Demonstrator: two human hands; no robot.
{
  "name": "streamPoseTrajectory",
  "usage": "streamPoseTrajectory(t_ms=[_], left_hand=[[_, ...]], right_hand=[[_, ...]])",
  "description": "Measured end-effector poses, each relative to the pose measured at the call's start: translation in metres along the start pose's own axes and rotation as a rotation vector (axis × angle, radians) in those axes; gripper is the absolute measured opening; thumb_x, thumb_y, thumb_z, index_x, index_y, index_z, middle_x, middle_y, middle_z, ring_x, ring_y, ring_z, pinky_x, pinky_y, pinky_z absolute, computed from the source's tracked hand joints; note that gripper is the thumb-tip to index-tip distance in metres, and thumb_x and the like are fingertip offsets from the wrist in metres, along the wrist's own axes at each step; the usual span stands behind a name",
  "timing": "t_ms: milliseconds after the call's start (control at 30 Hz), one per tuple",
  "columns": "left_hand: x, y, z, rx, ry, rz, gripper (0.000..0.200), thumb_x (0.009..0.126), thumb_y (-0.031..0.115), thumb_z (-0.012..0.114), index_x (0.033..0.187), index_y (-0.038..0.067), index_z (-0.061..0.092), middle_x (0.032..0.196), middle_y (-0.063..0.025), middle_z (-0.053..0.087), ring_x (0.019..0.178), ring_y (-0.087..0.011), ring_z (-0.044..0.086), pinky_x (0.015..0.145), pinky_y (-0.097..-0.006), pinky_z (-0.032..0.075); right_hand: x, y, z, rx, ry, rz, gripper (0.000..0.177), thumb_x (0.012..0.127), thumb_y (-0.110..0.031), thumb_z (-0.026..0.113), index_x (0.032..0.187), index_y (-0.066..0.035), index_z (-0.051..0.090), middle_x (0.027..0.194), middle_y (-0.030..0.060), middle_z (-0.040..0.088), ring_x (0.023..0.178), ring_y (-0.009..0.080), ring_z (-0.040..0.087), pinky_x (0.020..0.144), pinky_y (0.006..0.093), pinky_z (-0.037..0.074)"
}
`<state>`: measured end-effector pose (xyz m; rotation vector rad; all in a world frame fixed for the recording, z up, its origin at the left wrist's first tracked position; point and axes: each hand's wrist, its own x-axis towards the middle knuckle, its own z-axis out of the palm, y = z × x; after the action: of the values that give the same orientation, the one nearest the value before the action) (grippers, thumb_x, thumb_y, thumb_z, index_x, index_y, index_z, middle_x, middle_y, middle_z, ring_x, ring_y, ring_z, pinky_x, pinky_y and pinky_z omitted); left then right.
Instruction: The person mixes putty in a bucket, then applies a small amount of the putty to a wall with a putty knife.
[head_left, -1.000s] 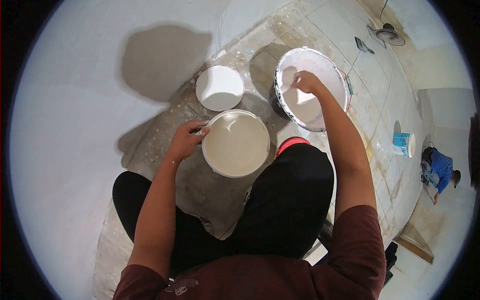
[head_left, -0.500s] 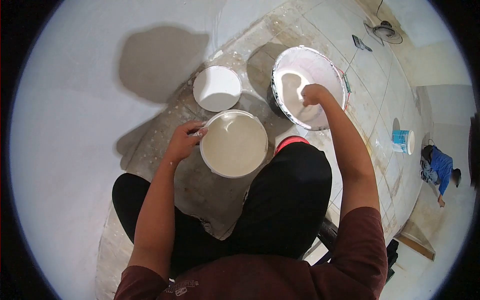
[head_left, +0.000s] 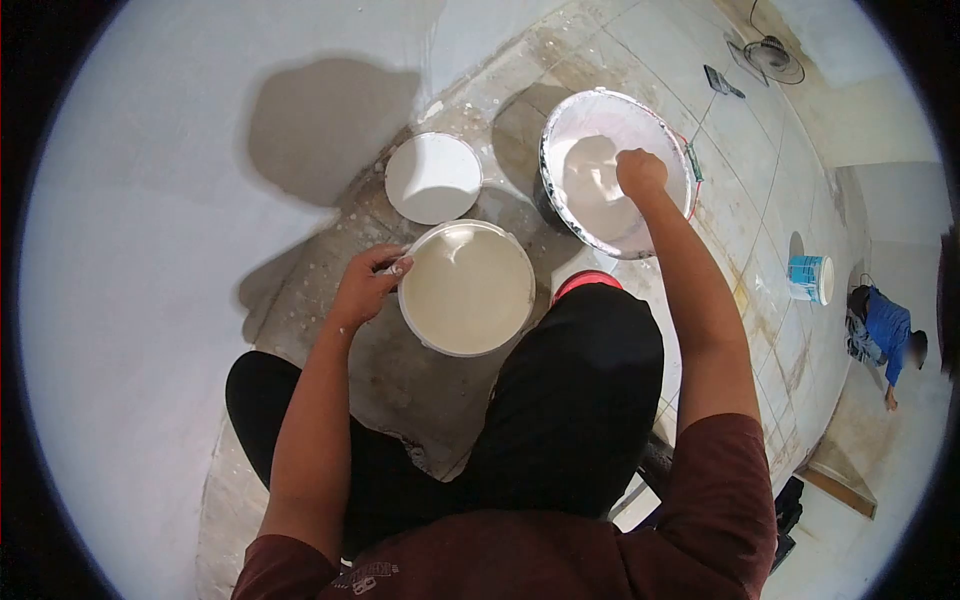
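Observation:
My left hand (head_left: 370, 283) grips the left rim of a white tub (head_left: 467, 290) filled with smooth cream-white liquid, possibly paint. Beyond it lies a round white lid (head_left: 434, 178), half in shadow. My right hand (head_left: 642, 175) is closed in a fist over a large bucket (head_left: 655, 125) with a dark outside and a white-smeared inside. A pale, wet mix (head_left: 592, 195) covers the bucket's bottom. Whatever the right fist holds is hidden beneath it.
A pale wall (head_left: 150, 300) rises at my left. On the tiled floor lie a scraper-like tool (head_left: 722, 82), a fan (head_left: 773, 60) and a blue-and-white pail (head_left: 810, 279). A person in a blue top (head_left: 885, 325) is low to the floor at the far right. A red object (head_left: 586, 283) shows by my knee.
My right hand has shifted slightly right inside the large bucket, and the mix there has a changed surface and shine. The left hand stays on the tub's rim.

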<state>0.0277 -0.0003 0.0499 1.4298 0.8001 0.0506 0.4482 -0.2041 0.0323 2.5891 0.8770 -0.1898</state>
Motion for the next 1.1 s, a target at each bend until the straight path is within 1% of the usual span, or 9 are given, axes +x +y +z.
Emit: streamPoseTrajectory(t_ms=[133, 233, 367, 500, 600, 700, 900, 1000, 1100], left_hand=[[0.001, -0.003, -0.002, 0.018, -0.021, 0.003, 0.028, 0.088, 0.015, 0.064, 0.109, -0.003, 0.062, 0.095, -0.0079, 0.065, 0.085, -0.0136, 0.06, 0.075, -0.0278, 0.05], [0.002, -0.008, -0.003, -0.023, -0.02, 0.003, 0.03, 0.088, 0.015, 0.064, 0.111, -0.004, 0.061, 0.097, -0.0092, 0.065, 0.085, -0.0139, 0.06, 0.076, -0.0281, 0.05], [0.001, -0.006, -0.002, 0.014, -0.018, 0.005, 0.031, 0.088, 0.015, 0.064, 0.111, -0.004, 0.06, 0.098, -0.0098, 0.065, 0.087, -0.0143, 0.06, 0.077, -0.0279, 0.049], [0.004, -0.01, -0.004, 0.032, -0.017, 0.015, 0.031, 0.088, 0.015, 0.064, 0.112, -0.004, 0.06, 0.097, -0.01, 0.064, 0.088, -0.0148, 0.06, 0.077, -0.0284, 0.05], [0.007, -0.019, -0.005, 0.058, -0.036, 0.11, 0.029, 0.088, 0.014, 0.063, 0.111, -0.004, 0.06, 0.096, -0.0097, 0.064, 0.088, -0.0149, 0.06, 0.076, -0.0291, 0.051], [0.001, -0.002, -0.001, 0.031, -0.006, -0.008, 0.028, 0.089, 0.013, 0.062, 0.111, -0.004, 0.06, 0.096, -0.0093, 0.064, 0.089, -0.0152, 0.061, 0.075, -0.0289, 0.052], [0.005, -0.005, -0.004, 0.032, -0.049, 0.018, 0.028, 0.089, 0.012, 0.062, 0.112, -0.004, 0.06, 0.098, -0.0093, 0.064, 0.089, -0.0158, 0.061, 0.075, -0.0297, 0.054], [0.004, -0.002, 0.0, -0.025, -0.016, -0.018, 0.028, 0.089, 0.012, 0.062, 0.112, -0.004, 0.06, 0.1, -0.0101, 0.064, 0.09, -0.0159, 0.061, 0.076, -0.0304, 0.054], [0.005, 0.0, -0.002, -0.034, -0.05, -0.023, 0.028, 0.088, 0.012, 0.062, 0.111, -0.003, 0.061, 0.103, -0.0107, 0.064, 0.093, -0.0168, 0.061, 0.076, -0.0309, 0.054]], right_hand=[[0.006, 0.004, 0.003, -0.212, -0.359, -0.41, 0.026, 0.072, -0.032, 0.069, 0.083, -0.008, 0.07, 0.088, 0.0127, 0.069, 0.089, 0.0275, 0.066, 0.074, 0.0382, 0.053], [0.021, -0.011, -0.007, 0.097, -0.466, -0.648, 0.03, 0.067, -0.033, 0.072, 0.084, -0.008, 0.07, 0.089, 0.0147, 0.068, 0.083, 0.0281, 0.066, 0.072, 0.0381, 0.051], [0.03, -0.01, 0.014, 0.623, -0.145, -0.324, 0.03, 0.07, -0.033, 0.07, 0.085, -0.007, 0.069, 0.09, 0.0158, 0.068, 0.087, 0.0298, 0.064, 0.075, 0.0367, 0.049], [0.005, 0.0, 0.006, 0.43, 0.038, -0.04, 0.027, 0.077, -0.031, 0.065, 0.092, -0.009, 0.069, 0.096, 0.0159, 0.067, 0.097, 0.0298, 0.064, 0.083, 0.0391, 0.05], [0.011, 0.021, 0.029, 0.172, 0.143, -0.045, 0.026, 0.079, -0.029, 0.063, 0.095, -0.01, 0.069, 0.098, 0.0158, 0.067, 0.098, 0.0296, 0.064, 0.084, 0.041, 0.051], [-0.014, 0.017, -0.008, -0.038, -0.149, -0.095, 0.026, 0.079, -0.026, 0.062, 0.098, -0.01, 0.069, 0.098, 0.0157, 0.067, 0.096, 0.0296, 0.065, 0.083, 0.0407, 0.052], [-0.058, -0.015, -0.04, 0.078, -0.299, -0.474, 0.025, 0.08, -0.027, 0.063, 0.096, -0.009, 0.069, 0.097, 0.0165, 0.067, 0.093, 0.0337, 0.064, 0.083, 0.0422, 0.051], [-0.065, -0.019, -0.044, 0.439, -0.071, -0.333, 0.028, 0.079, -0.031, 0.065, 0.096, -0.009, 0.068, 0.096, 0.0169, 0.067, 0.093, 0.0352, 0.063, 0.083, 0.0427, 0.05], [-0.07, -0.006, -0.054, 0.479, 0.133, -0.196, 0.028, 0.08, -0.03, 0.064, 0.097, -0.008, 0.067, 0.097, 0.0166, 0.067, 0.093, 0.0352, 0.062, 0.083, 0.0427, 0.05]])
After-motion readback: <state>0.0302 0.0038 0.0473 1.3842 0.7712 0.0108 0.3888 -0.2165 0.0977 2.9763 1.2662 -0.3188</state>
